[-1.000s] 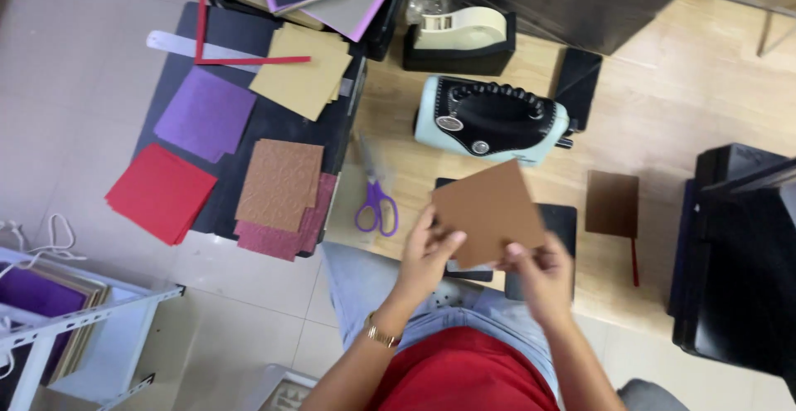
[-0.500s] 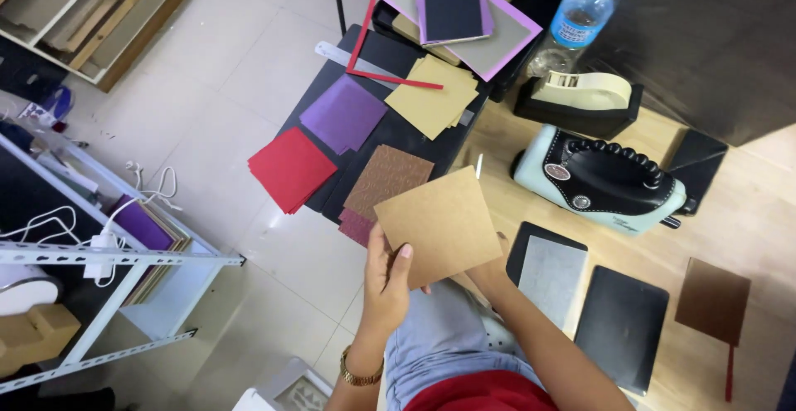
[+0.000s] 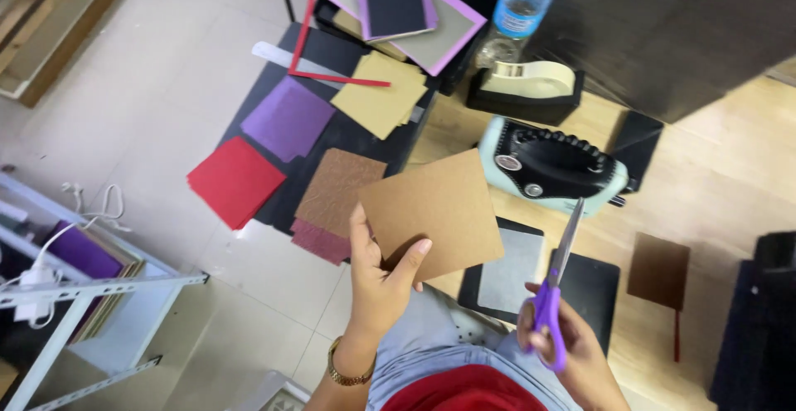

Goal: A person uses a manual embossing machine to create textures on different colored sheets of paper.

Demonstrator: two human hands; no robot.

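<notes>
We hold the brown card square (image 3: 433,212) up over the tabletop's near edge, our left hand (image 3: 377,274) pinching its lower left corner, thumb in front. Our right hand (image 3: 572,353) grips the purple-handled scissors (image 3: 554,295), fingers through the loops, blades closed and pointing up, clear of the card. Card looks whole; no cut yet. Other coloured sheets lie on the black board (image 3: 348,133) at the far left.

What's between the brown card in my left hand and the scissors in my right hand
In the head view, no object sits between the brown card and the scissors in the air; behind the gap lies a grey sheet on a black pad on the wooden table.
</notes>
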